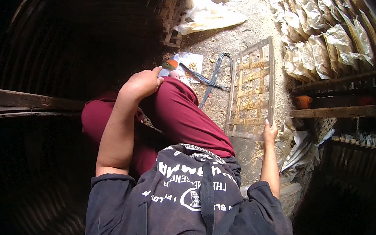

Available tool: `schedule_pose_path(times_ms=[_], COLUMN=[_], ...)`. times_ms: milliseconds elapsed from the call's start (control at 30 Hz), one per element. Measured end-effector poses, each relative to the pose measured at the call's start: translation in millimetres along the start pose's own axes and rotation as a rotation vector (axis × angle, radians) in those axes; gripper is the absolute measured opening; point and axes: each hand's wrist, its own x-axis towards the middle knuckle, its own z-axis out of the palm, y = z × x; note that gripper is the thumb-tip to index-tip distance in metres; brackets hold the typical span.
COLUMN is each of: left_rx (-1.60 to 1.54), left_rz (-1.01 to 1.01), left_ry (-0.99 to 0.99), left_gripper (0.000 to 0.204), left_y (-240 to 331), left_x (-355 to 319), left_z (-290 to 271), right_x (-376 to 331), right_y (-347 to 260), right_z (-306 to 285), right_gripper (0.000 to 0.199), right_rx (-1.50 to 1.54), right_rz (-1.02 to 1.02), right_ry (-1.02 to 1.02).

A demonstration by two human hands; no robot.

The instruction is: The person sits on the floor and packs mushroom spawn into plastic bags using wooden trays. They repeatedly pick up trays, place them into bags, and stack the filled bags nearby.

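Note:
My right hand [270, 133] is wrapped round the near right corner of a wooden slatted rack [248, 92]. The rack is a long, narrow frame with thin crossed slats, and brownish-yellow residue clings to it. My left hand [144, 83] is over by my bent knee, its fingers curled with one or two reaching forward. A small light-grey flat piece [164, 72] shows at those fingertips; whether it is part of a tool I cannot tell. Just beyond it lies something orange [173, 63], partly covered. Black straps [208, 81] lie on the ground between knee and rack.
A white sheet with crumbs [194, 62] lies past my knee. Bright plastic sheeting [211, 17] is on the littered floor farther off. Wooden racks hung with pale sheets [330, 45] rise on the right, above a wooden beam [343, 111]. Stacked slatted wood [172, 14] stands far left.

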Motion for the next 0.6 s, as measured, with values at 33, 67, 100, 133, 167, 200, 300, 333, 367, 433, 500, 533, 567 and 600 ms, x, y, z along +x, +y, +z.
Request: schedule_pose_path(times_ms=[33, 67, 100, 133, 167, 200, 300, 333, 367, 433, 500, 533, 567, 600], left_rx=[-0.005, -0.008, 0.001, 0.009, 0.021, 0.015, 0.02, -0.08, -0.181, -0.427, -0.795, -0.863, -0.925, -0.889], left_rz=[0.0, -0.006, 0.006, 0.017, 0.025, 0.043, 0.202, 0.281, 0.361, 0.408, 0.366, 0.297, 0.238, 0.213], left_ry=[0.002, 0.003, 0.006, 0.009, 0.016, 0.032, 0.176, 0.227, 0.28, 0.247, 0.154, 0.095, 0.027, 0.01], left_gripper=[0.046, 0.046, 0.046, 0.047, 0.047, 0.046, 0.049, 0.051, 0.053, 0.061, 0.071, 0.076, 0.081, 0.092], left_y=[1.4, 1.9, 4.8, 7.6, 9.3, 11.6, 20.2, 23.1, 26.1, 48.1, 66.9, 72.8, 80.4, 85.2], left_x=[0.1, -2.3, -0.3, 1.7, 3.8, 5.7, 7.6, 12.6, 20.9, 37.2, 54.8, 62.7, 70.7, 68.3], left_z=[0.5, -0.1, 0.0, 0.3, 0.0, 0.2, 0.0, 4.3, 12.5, 16.2, 28.1, 36.9, 42.4, 44.2], right_x=[1.7, -1.8, 3.0, 6.7, 9.6, 12.4, 9.6, 13.0, 15.8, 18.7, 24.5, 28.9, 31.7, 34.6], right_y=[-13.6, -44.9, -35.7, -27.7, -29.7, -31.6, -66.6, -69.9, -82.4, -107.2, -127.3, -131.9, -131.4, -127.1], right_z=[-7.1, -15.5, -20.1, -26.0, -28.6, -32.8, -41.0, -43.6, -46.3, -57.0, -65.0, -67.6, -72.0, -74.5], right_gripper=[0.021, 0.016, 0.014, 0.014, 0.015, 0.015, 0.015, 0.015, 0.015, 0.019, 0.025, 0.026, 0.027, 0.026], right_rx=[0.041, 0.214, 0.368, 0.421, 0.479, 0.518, 0.712, 0.769, 0.802, 0.921, 0.997, 1.067, 1.139, 1.214], right_rz=[0.032, 0.127, 0.135, 0.167, 0.197, 0.221, 0.291, 0.319, 0.319, 0.35, 0.432, 0.461, 0.489, 0.525], right_ry=[-0.031, -0.09, -0.124, -0.113, -0.104, -0.128, -0.133, -0.14, -0.153, -0.154, -0.131, -0.175, -0.206, -0.24])
